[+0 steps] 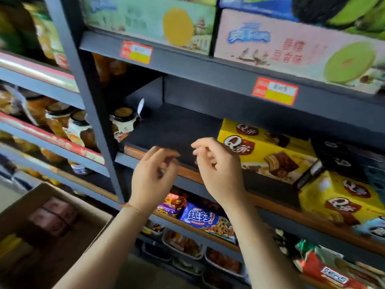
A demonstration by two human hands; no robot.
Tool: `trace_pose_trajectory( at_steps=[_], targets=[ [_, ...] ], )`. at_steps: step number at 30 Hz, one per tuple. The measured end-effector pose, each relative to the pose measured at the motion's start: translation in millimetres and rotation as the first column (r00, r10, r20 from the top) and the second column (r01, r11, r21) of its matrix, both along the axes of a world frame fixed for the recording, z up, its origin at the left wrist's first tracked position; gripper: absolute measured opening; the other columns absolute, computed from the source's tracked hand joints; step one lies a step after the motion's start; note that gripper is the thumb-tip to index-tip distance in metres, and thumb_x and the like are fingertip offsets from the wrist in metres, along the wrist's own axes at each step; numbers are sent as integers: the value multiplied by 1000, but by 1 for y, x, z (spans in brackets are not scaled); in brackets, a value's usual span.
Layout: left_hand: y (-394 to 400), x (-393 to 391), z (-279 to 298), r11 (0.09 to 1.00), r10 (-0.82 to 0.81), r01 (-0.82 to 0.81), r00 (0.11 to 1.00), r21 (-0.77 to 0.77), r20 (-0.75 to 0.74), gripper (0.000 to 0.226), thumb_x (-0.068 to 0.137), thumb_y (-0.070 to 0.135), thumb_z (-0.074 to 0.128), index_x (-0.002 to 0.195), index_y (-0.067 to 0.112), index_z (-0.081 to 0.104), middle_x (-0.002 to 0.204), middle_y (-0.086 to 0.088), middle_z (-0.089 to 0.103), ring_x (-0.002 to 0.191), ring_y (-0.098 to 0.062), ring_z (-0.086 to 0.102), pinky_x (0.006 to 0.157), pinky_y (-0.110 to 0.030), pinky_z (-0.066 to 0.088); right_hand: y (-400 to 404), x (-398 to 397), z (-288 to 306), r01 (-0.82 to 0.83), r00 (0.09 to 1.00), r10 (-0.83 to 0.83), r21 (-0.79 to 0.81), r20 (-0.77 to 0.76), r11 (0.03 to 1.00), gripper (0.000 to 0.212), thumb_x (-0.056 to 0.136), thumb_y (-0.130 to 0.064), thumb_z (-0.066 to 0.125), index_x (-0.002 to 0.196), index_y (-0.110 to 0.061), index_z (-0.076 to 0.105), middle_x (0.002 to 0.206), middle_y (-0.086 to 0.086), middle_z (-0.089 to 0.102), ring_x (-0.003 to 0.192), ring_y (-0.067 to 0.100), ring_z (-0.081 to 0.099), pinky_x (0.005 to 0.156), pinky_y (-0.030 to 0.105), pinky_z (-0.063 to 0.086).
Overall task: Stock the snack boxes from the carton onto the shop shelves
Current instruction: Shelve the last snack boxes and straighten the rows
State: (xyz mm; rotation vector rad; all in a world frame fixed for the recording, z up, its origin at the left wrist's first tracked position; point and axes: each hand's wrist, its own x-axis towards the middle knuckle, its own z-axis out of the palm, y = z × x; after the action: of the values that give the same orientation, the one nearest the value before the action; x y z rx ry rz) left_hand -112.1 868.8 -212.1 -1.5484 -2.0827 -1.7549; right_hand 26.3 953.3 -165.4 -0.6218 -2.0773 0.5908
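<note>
Both hands, left and right, hover loose and empty at the shelf edge; carton boxes look light, stiff—grip the sides.

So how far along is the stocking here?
Partly done. Done: a yellow snack box lies on the dark shelf, another beside it. In hand: nothing; left hand and right hand hover empty at the shelf edge. Left: pinkish boxes remain in the carton, and the shelf has bare space.

Head view, downward (close to shelves)
</note>
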Motion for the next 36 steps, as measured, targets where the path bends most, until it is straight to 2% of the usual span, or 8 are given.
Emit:
trace_pose_trajectory(
  at_steps=[2,4,10,15,18,22,29,36],
  targets=[
    [-34,-43,-23,993,79,-68,991,-99,110,28,87,39,48,94,25,72,78,11,67,72,-7,63,63,-28,49,-26,-48,-15,-115,993,120,-167,20,979,19,95,-22,48,97,-25,66,76,-7,68,69,12,66,62,39,55],
    [-67,-93,-54,951,175,-128,974,-283,147,23,87,40,52,95,29,70,81,10,70,76,-9,65,68,-32,50,-47,-103,-42,-199,968,233,-280,92,939,19,94,-22,48,93,-27,66,73,-9,66,67,10,64,64,38,55],
    [-175,-256,-175,592,252,-115,966,-798,48,22,90,44,49,99,32,66,100,6,68,98,-21,66,79,-33,53,-117,-283,-160,-108,758,469,-622,453,776,24,93,-10,49,84,-24,66,72,3,69,62,17,64,59,32,51],
    [-253,-364,-281,403,431,-232,901,-885,-40,47,92,38,58,137,27,54,134,-2,57,120,-25,58,94,-38,53,-178,-432,-275,-85,477,601,-647,641,758,18,94,-18,53,102,-21,68,89,-1,67,80,15,61,70,30,48],
    [-277,-407,-339,233,409,-198,908,-952,-89,67,94,42,56,154,26,31,161,-7,30,146,-32,31,116,-46,33,-203,-497,-343,-43,370,592,-623,716,781,32,92,-17,54,123,-19,62,120,7,65,112,26,60,94,34,48],
    [-290,-433,-396,58,431,-99,900,-993,-65,81,94,44,57,159,25,13,163,-19,15,149,-42,18,118,-54,25,-218,-543,-414,-14,201,531,-539,823,842,56,95,-23,52,148,-20,37,145,11,40,131,32,44,106,41,39],
    [-292,-437,-444,89,507,64,856,-994,101,93,91,43,61,159,13,4,160,-33,-7,149,-51,-3,116,-55,23,-229,-557,-473,-68,68,327,-322,943,944,68,96,-25,55,154,-30,20,157,16,9,141,37,22,108,46,37],
    [-291,-436,-452,102,534,67,838,-993,112,98,90,45,62,159,13,0,161,-29,-13,149,-49,-7,117,-53,23,-253,-544,-500,-153,280,144,-104,949,983,52,94,-32,61,139,-15,41,144,22,36,126,34,45,93,41,50]
  ],
)
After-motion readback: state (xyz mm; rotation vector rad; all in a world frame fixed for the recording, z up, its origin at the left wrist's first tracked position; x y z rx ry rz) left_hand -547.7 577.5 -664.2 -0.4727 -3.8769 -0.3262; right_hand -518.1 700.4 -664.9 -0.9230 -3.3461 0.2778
